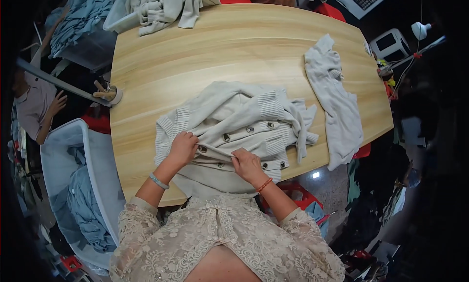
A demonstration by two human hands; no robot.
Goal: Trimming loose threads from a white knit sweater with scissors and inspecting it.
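A cream knitted cardigan (pixel 229 106) with ribbed cuffs and dark buttons lies rumpled on the wooden table in front of me. My left hand (pixel 184 149) pinches its button edge at the left, close to a button. Farther right along the same edge, my right hand (pixel 247 165) grips the fabric with bent fingers. Between both hands the edge is stretched in a nearly straight line. More buttons show beyond my hands and at the lower right of the cardigan. Its near part hangs over the table's front edge toward my body.
Another cream knit piece (pixel 334 101) lies along the right side of the table (pixel 161 57). Cream knits spill from a white bin (pixel 117 18) at the far left. A bin (pixel 85 150) with blue-grey garments stands at the left, near a person's hand (pixel 57 103) and a clamped pole (pixel 63 81).
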